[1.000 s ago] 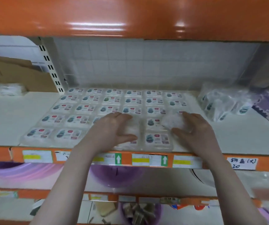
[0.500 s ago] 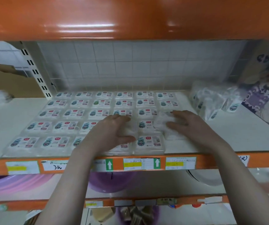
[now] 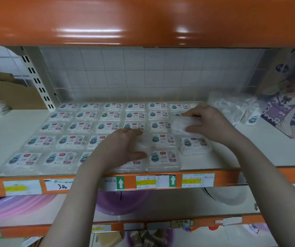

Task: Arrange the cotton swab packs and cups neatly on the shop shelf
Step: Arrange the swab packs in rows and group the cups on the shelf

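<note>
Spanned the view under an orange beam: white shelf (image 3: 9, 139), front edge hung with price labels. Covered its middle from back wall to front edge: grid of cotton swab packs (image 3: 82, 125), rows near square, right column short toward the front. Lay heaped at the back right corner: loose packs in clear wrap (image 3: 232, 107). Pinched between thumb and fingers of the right hand (image 3: 209, 122), over that right column: one pack (image 3: 182, 126). Cupped a pack in the front rows, fingers curled: left hand (image 3: 123, 148). Best lowered label up, edges flush with neighbours.
</note>
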Motion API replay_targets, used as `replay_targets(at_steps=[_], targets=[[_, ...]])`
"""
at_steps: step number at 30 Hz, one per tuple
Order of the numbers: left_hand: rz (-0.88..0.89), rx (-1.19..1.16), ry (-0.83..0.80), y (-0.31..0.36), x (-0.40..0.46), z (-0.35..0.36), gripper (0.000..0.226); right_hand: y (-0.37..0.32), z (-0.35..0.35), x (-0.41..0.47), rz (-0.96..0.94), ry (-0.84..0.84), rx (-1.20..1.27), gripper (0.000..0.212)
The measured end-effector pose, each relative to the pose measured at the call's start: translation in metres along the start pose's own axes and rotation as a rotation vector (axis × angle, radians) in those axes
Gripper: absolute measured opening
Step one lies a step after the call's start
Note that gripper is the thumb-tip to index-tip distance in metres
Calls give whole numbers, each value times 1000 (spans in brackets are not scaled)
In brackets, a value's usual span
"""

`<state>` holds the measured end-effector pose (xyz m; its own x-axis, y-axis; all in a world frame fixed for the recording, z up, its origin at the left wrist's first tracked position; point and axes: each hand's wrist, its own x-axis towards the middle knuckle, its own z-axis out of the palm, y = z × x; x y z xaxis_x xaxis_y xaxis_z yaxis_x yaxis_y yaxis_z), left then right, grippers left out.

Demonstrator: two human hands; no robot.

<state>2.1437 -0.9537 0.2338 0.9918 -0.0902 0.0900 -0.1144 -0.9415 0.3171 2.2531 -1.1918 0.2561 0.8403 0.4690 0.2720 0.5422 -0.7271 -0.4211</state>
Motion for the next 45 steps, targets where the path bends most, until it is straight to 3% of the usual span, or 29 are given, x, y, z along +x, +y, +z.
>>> replay_targets(at_steps=[3, 6, 13, 19, 25, 45], targets=[[12, 14, 6, 1, 0, -1, 75, 9, 7, -2, -128, 66, -34, 38], [23, 23, 4, 3, 0, -1, 74, 20, 13, -14, -196, 25, -10, 42], [37, 29, 2, 5, 3, 0, 74, 30, 1, -32, -65, -49, 223, 47], [39, 26, 7, 4, 4, 1, 73, 30, 1, -20, -8, -259, 101, 59], [42, 15, 7, 2, 4, 2, 74, 30, -5, -18, -36, -244, 38, 61], [26, -26, 20, -1, 9, 6, 75, 38, -12, -76, -12, -317, 232, 52]])
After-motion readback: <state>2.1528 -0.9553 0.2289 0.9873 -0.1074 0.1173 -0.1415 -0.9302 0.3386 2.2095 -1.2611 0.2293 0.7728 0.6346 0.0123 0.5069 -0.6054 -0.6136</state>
